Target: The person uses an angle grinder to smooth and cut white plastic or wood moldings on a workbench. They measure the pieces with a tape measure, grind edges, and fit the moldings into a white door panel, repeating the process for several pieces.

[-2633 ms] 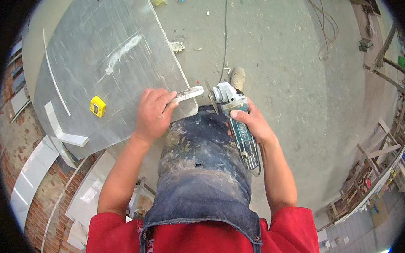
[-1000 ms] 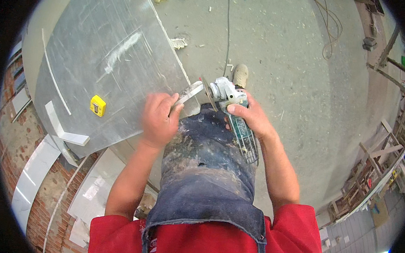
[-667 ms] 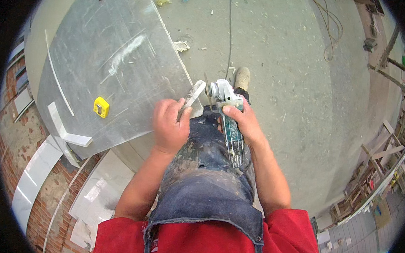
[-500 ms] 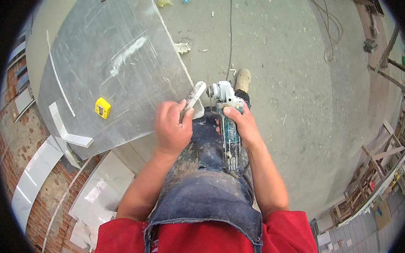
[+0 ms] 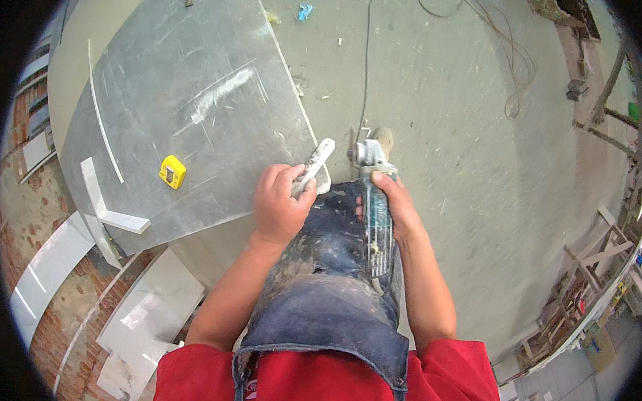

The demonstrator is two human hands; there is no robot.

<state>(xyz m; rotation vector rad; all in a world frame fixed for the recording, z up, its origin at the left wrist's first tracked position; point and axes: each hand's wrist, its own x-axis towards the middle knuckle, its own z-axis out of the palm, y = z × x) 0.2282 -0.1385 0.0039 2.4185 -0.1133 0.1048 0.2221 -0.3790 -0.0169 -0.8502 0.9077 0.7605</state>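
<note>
My right hand is wrapped round the body of an angle grinder, its grey-white head pointing away from me. The disc stands edge-on at the head's left side, apart from the stone. Between thumb and fingers, my left hand pinches a small white stone strip with a rounded end. This strip lies at the near right corner of a large grey slab. Its lower part is hidden by my fingers.
On the slab lie a yellow tape measure, an L-shaped pair of white strips and a thin white strip. A power cord runs across the floor. White stone pieces stand at the lower left; wooden frames are at the right.
The grinder has shifted slightly right and nearer to me, its head now turned more upright. My left hand and the stone strip appear a little further right and lower.
</note>
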